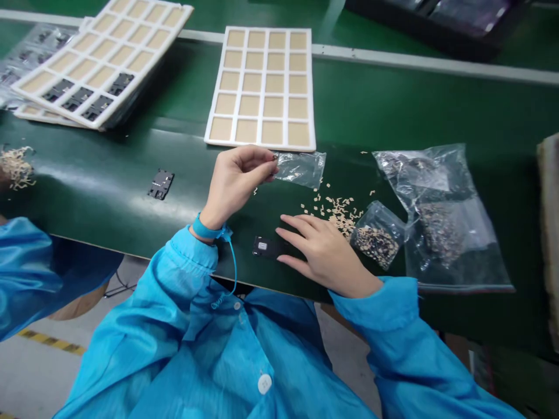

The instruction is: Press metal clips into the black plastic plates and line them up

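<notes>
My left hand (pixel 238 179) is raised over the bench, with thumb and forefinger pinched on a tiny dark piece (pixel 275 157) too small to make out. A clear plastic bag (pixel 301 169) lies flat just beyond those fingertips. My right hand (pixel 325 250) rests low with its fingers apart, the thumb at the right end of a flat black plastic part (pixel 267 247) bearing a small silver rectangle. Beside that hand is a scatter of small beige pieces (pixel 343 215). A second black part (pixel 161 184) lies alone to the left.
A white compartment tray (pixel 262 139) lies at the back; stacked trays (pixel 102 119) at left hold several black parts. To the right are a small bag of mixed pieces (pixel 378 240) and a larger zip bag (pixel 463 250). A co-worker's sleeve (pixel 26 267) reaches in at far left.
</notes>
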`<state>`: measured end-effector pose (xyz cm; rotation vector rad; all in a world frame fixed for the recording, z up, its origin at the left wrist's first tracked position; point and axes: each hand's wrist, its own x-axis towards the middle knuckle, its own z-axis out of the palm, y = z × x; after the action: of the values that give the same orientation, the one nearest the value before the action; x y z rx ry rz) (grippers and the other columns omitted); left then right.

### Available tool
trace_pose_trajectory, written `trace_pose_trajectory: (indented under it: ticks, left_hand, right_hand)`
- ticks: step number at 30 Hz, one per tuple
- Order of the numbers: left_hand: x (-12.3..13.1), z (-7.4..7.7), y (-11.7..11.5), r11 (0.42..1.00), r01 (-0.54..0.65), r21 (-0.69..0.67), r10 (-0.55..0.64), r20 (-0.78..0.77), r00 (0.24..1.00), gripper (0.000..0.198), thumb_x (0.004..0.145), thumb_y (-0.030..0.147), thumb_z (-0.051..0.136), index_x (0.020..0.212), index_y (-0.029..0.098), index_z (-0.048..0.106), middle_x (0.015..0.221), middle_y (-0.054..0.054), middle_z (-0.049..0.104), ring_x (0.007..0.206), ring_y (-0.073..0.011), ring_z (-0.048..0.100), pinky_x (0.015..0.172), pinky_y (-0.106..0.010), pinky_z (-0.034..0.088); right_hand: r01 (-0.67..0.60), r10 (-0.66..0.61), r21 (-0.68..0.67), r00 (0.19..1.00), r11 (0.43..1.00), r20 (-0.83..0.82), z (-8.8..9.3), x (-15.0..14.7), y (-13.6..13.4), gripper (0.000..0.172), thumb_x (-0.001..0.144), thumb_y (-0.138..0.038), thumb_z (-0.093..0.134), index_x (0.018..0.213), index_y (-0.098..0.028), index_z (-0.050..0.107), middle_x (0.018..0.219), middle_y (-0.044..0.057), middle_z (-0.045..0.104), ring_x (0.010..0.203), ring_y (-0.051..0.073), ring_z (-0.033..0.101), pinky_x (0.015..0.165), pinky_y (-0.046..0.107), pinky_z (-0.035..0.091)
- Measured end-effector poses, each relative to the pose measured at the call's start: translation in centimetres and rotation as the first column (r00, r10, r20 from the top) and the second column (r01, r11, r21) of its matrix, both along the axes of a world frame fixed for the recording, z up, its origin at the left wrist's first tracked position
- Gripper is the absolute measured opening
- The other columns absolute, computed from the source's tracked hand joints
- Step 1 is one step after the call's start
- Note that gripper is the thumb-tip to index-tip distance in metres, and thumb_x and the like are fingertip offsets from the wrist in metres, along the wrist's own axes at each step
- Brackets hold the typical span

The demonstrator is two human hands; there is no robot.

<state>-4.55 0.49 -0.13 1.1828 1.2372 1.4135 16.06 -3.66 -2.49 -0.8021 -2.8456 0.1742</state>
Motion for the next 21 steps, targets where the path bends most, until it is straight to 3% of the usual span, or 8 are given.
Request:
trace_pose_trajectory:
  ticks: [3,7,10,14,16,18,21]
  left_hand:
    - [-0.1,-0.1,0.0,1.0,0.007,0.024,-0.007,-0.011,1.0,0.008,0.075,0.004,0.065,0.074,0.012,0.062,0.066,0.003,0.066,0.06,-0.0062,0.063,0.06,-0.019,0.056]
    - [-0.1,-0.5,0.1,0.999,0.015,0.051,-0.012,-0.059,0.998,0.006,0.074,0.007,0.065,0.075,0.012,0.064,0.068,0.001,0.066,0.062,-0.0078,0.064,0.062,-0.021,0.056]
    - [-0.1,-0.6,0.1,0.999,0.027,0.046,-0.022,-0.101,0.995,0.003,0.075,0.009,0.065,0.076,0.013,0.065,0.069,0.0,0.067,0.063,-0.0089,0.064,0.063,-0.022,0.056]
    - [-0.2,-0.5,-0.1,0.996,0.087,-0.006,-0.087,-0.136,0.987,0.005,0.074,0.015,0.067,0.078,0.012,0.067,0.071,-0.002,0.069,0.065,-0.01,0.065,0.061,-0.021,0.054]
    - [-0.2,-0.3,-0.3,0.988,0.149,-0.031,-0.152,-0.126,0.98,0.008,0.072,0.017,0.068,0.078,0.012,0.068,0.07,-0.002,0.07,0.064,-0.0104,0.065,0.061,-0.021,0.054]
    - [-0.2,-0.2,-0.5,0.974,0.218,-0.058,-0.224,-0.122,0.967,0.009,0.07,0.019,0.07,0.077,0.012,0.068,0.068,-0.001,0.069,0.063,-0.0106,0.066,0.061,-0.021,0.054]
    - [-0.2,0.0,-0.7,0.942,0.309,-0.129,-0.328,-0.169,0.929,0.009,0.069,0.021,0.07,0.073,0.012,0.069,0.066,0.0,0.068,0.06,-0.0102,0.064,0.058,-0.02,0.053]
  right_hand:
    - [-0.048,0.047,-0.064,0.999,0.997,-0.018,0.1,-0.2,-0.2,0.024,0.086,-0.026,0.066,0.107,-0.015,0.066,0.131,0.014,0.06,0.112,0.033,0.056,0.085,0.048,0.052]
    - [-0.07,0.065,-0.119,0.997,0.99,-0.045,-0.1,-0.4,-0.6,0.038,0.081,-0.029,0.072,0.113,-0.012,0.062,0.132,0.015,0.058,0.113,0.035,0.055,0.087,0.049,0.051]
    - [-0.04,0.027,-0.165,0.996,0.986,-0.081,-0.3,-0.7,-1.1,0.026,0.083,-0.019,0.067,0.108,-0.013,0.061,0.131,0.015,0.059,0.116,0.034,0.053,0.089,0.05,0.049]
    - [-0.04,-0.02,-0.345,0.986,0.938,-0.166,0.1,-0.6,-0.4,0.013,0.087,-0.012,0.056,0.099,-0.017,0.059,0.104,0.012,0.066,0.097,0.027,0.06,0.08,0.043,0.052]
    - [-0.086,-0.038,-0.44,0.964,0.894,-0.265,0.6,-0.2,0.7,0.017,0.09,-0.011,0.049,0.1,-0.018,0.061,0.091,0.008,0.065,0.086,0.021,0.062,0.075,0.036,0.053]
    - [-0.094,-0.122,-0.507,0.918,0.857,-0.376,1.0,0.3,2.1,0.023,0.092,-0.014,0.047,0.108,-0.019,0.063,0.091,0.005,0.064,0.084,0.018,0.062,0.075,0.033,0.053]
    - [0.005,-0.423,-0.643,0.756,0.765,-0.498,0.7,1.1,3.7,0.034,0.086,-0.018,0.055,0.12,-0.022,0.058,0.091,0.003,0.065,0.079,0.016,0.064,0.067,0.028,0.055]
